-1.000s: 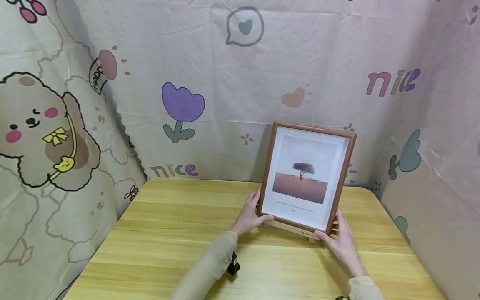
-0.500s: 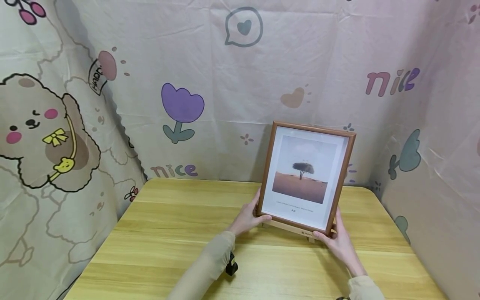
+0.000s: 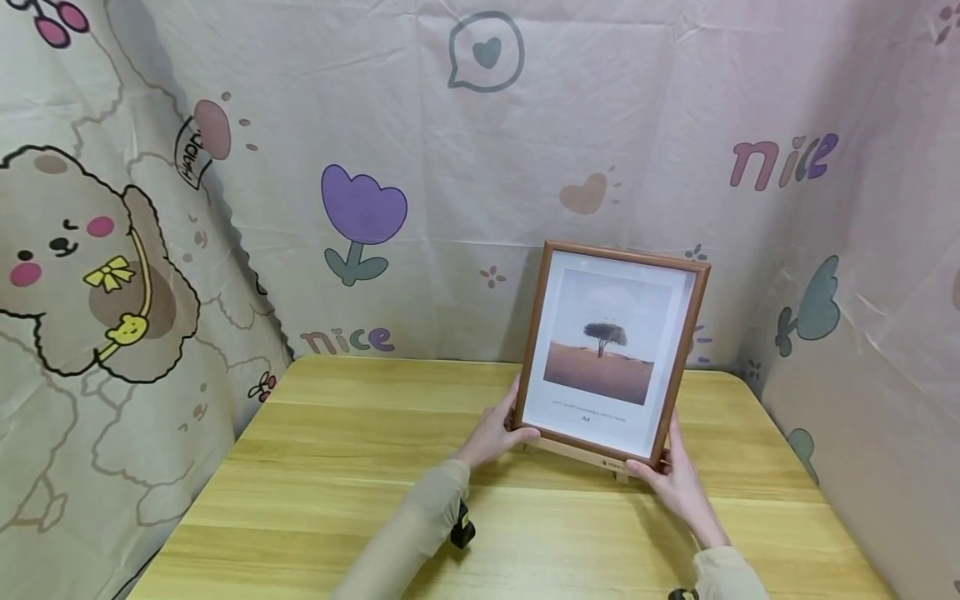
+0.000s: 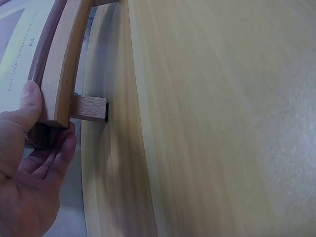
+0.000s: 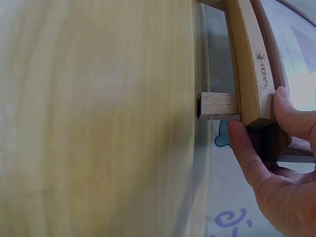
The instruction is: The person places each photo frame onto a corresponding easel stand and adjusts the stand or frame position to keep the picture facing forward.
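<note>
A brown-edged picture frame (image 3: pixel 606 337) holding a print of a lone tree leans back on a small wooden tabletop easel (image 3: pixel 573 453). My left hand (image 3: pixel 489 433) grips its lower left corner, thumb on the front edge and fingers curled behind. At the lower right corner my right hand (image 3: pixel 681 486) holds it the same way. In the left wrist view the easel's ledge (image 4: pixel 59 69) runs below the frame, with a stubby leg (image 4: pixel 90 107) on the table. The right wrist view shows dark lettering on that ledge (image 5: pixel 253 64), and a fingertip right at its end.
The wooden table (image 3: pixel 337 467) has rounded back corners. A patterned cloth (image 3: pixel 465 167) hangs close behind it and along both sides. A small black wrist device (image 3: pixel 462 527) sits on the left sleeve.
The frame, the easel and both hands stay in place. Only a very slight shift of the whole head view shows.
</note>
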Demonstrator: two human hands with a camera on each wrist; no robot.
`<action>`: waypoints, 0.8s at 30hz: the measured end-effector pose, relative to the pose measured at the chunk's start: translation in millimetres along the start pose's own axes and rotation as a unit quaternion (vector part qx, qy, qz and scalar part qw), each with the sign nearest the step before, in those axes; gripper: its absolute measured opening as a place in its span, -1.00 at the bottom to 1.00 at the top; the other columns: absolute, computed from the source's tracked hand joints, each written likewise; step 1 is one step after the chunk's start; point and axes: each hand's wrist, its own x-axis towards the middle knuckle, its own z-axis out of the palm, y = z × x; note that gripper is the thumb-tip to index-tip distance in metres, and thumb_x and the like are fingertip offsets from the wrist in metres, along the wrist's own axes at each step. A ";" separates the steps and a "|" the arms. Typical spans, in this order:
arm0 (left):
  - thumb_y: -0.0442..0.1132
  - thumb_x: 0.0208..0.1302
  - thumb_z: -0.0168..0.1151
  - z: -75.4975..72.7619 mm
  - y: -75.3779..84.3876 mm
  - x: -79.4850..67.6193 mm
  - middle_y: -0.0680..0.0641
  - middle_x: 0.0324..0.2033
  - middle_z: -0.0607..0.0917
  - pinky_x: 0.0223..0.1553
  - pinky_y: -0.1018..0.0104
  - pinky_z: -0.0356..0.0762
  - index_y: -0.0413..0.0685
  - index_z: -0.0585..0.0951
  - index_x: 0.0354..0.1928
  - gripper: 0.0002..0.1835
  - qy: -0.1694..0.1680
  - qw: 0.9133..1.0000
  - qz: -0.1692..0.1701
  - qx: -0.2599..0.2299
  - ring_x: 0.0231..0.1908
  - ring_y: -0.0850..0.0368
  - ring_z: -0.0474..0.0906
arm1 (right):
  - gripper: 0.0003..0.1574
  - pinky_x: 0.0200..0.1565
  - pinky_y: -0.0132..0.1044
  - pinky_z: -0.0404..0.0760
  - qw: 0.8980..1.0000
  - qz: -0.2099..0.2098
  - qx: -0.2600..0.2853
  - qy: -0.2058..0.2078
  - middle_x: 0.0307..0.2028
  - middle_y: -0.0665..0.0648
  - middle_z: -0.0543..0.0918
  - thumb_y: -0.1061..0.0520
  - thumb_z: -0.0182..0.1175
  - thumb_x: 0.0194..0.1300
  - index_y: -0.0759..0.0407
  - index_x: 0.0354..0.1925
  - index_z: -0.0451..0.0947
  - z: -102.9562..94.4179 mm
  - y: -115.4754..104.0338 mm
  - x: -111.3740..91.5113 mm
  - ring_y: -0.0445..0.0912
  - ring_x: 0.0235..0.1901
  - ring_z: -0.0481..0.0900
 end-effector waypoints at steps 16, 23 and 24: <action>0.01 0.27 0.37 0.1 -0.9 1.3 -0.25 -0.03 0.75 -0.10 0.32 0.50 0.37 -0.30 0.61 0.16 0.002 1.000 0.013 0.000 -0.33 0.24 0.51 | 0.49 -0.20 -0.39 0.62 1.000 0.000 -0.007 -0.002 0.10 0.62 0.55 0.10 0.41 0.27 -0.11 0.60 -0.58 -1.1 -2.1 -0.6 0.33 0.04 0.63; 0.03 0.28 0.36 -0.5 1.1 -0.3 -0.27 -0.10 0.75 -0.16 0.32 0.47 0.40 -0.33 0.60 0.16 -0.002 1.000 0.005 -0.002 -0.47 0.26 0.41 | 0.48 -0.20 -0.40 0.61 1.000 0.000 -0.005 0.003 0.09 0.63 0.55 0.13 0.41 0.27 -0.12 0.61 -0.55 0.7 -1.1 -0.3 0.33 0.04 0.65; 0.03 0.28 0.35 -0.4 1.1 -0.6 -0.29 -0.05 0.74 -0.11 0.29 0.48 0.41 -0.33 0.60 0.16 -0.002 1.000 0.005 -0.002 -0.48 0.26 0.41 | 0.48 -0.19 -0.40 0.61 1.000 0.000 -0.004 0.003 0.10 0.63 0.55 0.13 0.41 0.27 -0.12 0.61 -0.54 0.8 -1.0 -0.5 0.34 0.04 0.64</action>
